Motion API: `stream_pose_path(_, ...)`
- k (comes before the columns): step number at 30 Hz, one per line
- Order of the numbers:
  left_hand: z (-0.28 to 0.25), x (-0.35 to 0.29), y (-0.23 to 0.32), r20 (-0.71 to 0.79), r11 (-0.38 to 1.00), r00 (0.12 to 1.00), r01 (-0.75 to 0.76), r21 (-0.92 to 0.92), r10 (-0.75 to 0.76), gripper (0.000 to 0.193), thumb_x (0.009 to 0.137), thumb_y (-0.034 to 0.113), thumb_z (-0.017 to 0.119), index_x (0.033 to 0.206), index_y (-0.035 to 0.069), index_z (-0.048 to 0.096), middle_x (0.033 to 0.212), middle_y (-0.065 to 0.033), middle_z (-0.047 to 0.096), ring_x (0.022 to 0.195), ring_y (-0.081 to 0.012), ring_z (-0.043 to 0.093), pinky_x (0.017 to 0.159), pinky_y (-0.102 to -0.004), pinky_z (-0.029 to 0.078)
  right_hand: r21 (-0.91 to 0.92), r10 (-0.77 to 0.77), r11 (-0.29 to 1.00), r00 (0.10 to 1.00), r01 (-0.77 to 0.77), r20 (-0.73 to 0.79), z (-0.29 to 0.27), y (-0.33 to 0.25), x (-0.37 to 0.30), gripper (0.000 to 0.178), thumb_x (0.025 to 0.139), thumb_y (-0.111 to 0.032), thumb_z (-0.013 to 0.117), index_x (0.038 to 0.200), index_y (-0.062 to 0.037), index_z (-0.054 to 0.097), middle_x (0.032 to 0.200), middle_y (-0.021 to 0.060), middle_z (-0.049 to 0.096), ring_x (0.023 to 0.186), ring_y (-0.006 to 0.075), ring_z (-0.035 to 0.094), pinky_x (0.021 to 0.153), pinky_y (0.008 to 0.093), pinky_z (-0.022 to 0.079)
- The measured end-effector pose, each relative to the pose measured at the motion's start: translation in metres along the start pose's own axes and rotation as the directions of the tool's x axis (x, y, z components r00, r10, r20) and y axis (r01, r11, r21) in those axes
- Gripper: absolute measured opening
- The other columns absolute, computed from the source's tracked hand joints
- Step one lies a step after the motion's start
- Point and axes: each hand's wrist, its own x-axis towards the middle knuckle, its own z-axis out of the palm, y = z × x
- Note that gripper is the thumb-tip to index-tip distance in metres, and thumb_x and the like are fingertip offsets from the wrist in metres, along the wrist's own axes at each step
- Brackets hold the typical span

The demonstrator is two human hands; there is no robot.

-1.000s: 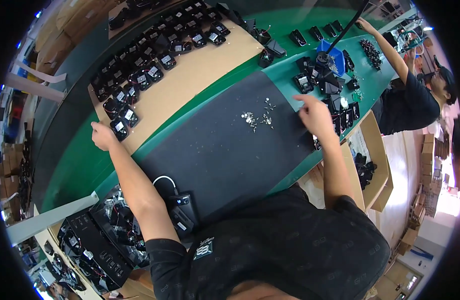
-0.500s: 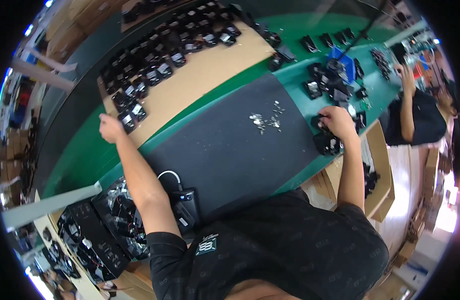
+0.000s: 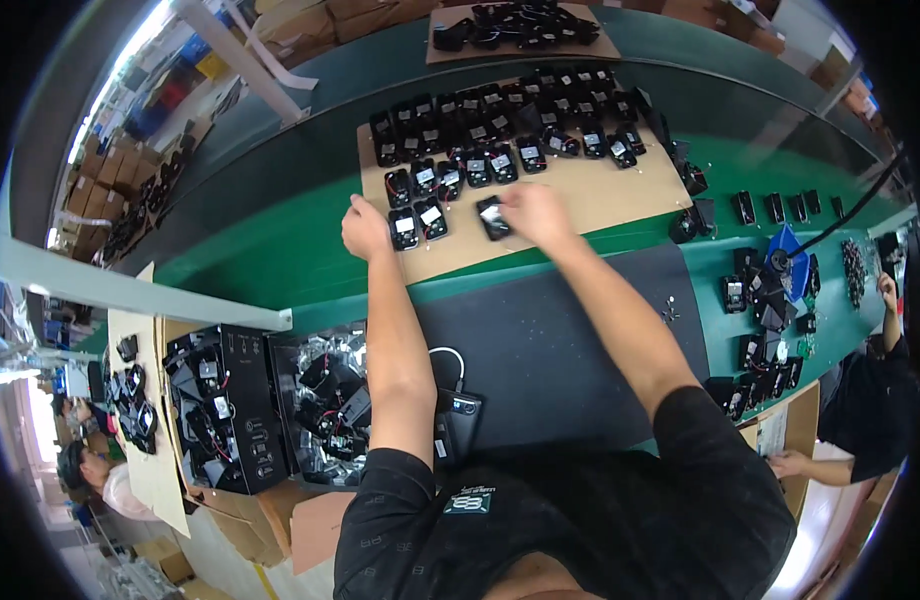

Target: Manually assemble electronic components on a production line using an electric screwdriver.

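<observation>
My left hand [image 3: 365, 230] is at the left edge of a tan cardboard sheet [image 3: 570, 208], beside the front-left black plastic housings. Its fingers look curled, and whatever may be in them is hidden. With my right hand [image 3: 538, 214] I grip a black housing [image 3: 493, 217] with a pale face, over the front part of the sheet. To its left, a pair of similar housings [image 3: 432, 219] rests on the cardboard. Several rows of black housings [image 3: 502, 165] with silvery or white faces and some red wires fill the sheet behind.
A dark mat [image 3: 550, 345] covers the near bench, with a cabled black device [image 3: 464, 415] on it. Boxes of black parts [image 3: 225, 410] stand left. At right are more housings [image 3: 735, 292], a blue bin [image 3: 788, 262] and a co-worker [image 3: 870, 410]. A white post [image 3: 140, 285] crosses the left side.
My right hand has moved left and forward from the housings on the right bench to the cardboard sheet, with a black housing in it. The view has turned left; my left hand stays by the sheet's edge.
</observation>
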Motion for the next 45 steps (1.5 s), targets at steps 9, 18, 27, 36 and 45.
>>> stream_pose_path(9, 0.022, 0.055, -0.060, -0.038, 0.982, 0.999, 0.020, 0.189, -0.013, 0.069, 0.091, 0.052, 0.031, 0.090, -0.005, 0.069, 0.093, -0.0295, 0.066, 0.088, -0.0471, 0.063, 0.080, -0.0570, 0.047, 0.110, -0.184, 0.977, 0.983, 0.180, 0.026, -0.076, -0.007, -0.082, 0.032, 0.084, -0.021, 0.065, 0.110, -0.0024, 0.065, 0.095, 0.0137, 0.070, 0.086, 0.0264, 0.069, 0.077, 0.0352, 0.055)
stream_pose_path(18, 0.020, 0.042, -0.027, 0.036, 0.996, 0.997, 0.060, 0.070, -0.063, 0.054, 0.086, 0.049, 0.035, 0.101, 0.017, 0.075, 0.108, -0.0133, 0.069, 0.102, -0.0372, 0.062, 0.090, -0.0460, 0.046, -0.259, 0.596, 0.648, 0.689, -0.716, -0.413, -0.256, 0.089, -0.370, 0.024, 0.080, -0.021, 0.068, 0.098, -0.0048, 0.068, 0.085, 0.0121, 0.069, 0.079, 0.0259, 0.068, 0.072, 0.0347, 0.053)
stream_pose_path(27, 0.012, 0.028, -0.027, 0.005, 0.998, 0.999, 0.050, 0.047, -0.050, 0.058, 0.085, 0.049, 0.036, 0.099, 0.006, 0.073, 0.106, -0.0217, 0.067, 0.099, -0.0424, 0.061, 0.089, -0.0498, 0.046, -0.398, 0.470, 0.661, 0.765, -0.636, -0.441, -0.217, 0.090, -0.378, 0.019, 0.078, -0.026, 0.070, 0.087, -0.0090, 0.072, 0.084, 0.0120, 0.063, 0.077, 0.0298, 0.065, 0.070, 0.0408, 0.052)
stream_pose_path(36, 0.012, 0.031, -0.023, -0.040, 0.995, 0.997, 0.072, 0.075, -0.069, 0.061, 0.086, 0.047, 0.034, 0.097, 0.001, 0.072, 0.106, -0.0226, 0.067, 0.098, -0.0433, 0.061, 0.088, -0.0513, 0.045, -0.340, 0.609, 0.597, 0.686, -0.727, -0.398, -0.205, 0.089, -0.353, 0.013, 0.078, -0.020, 0.070, 0.082, -0.0079, 0.070, 0.086, 0.0124, 0.065, 0.080, 0.0314, 0.065, 0.070, 0.0425, 0.052)
stream_pose_path(45, 0.012, 0.026, -0.017, -0.041, 0.995, 0.996, 0.083, 0.054, -0.081, 0.061, 0.086, 0.048, 0.035, 0.095, 0.000, 0.072, 0.104, -0.0239, 0.067, 0.097, -0.0433, 0.061, 0.087, -0.0505, 0.046, -0.310, 0.543, 0.720, 0.782, -0.621, -0.306, -0.215, 0.096, -0.347, 0.020, 0.075, -0.020, 0.071, 0.087, -0.0039, 0.070, 0.079, 0.0132, 0.067, 0.080, 0.0314, 0.066, 0.073, 0.0403, 0.052)
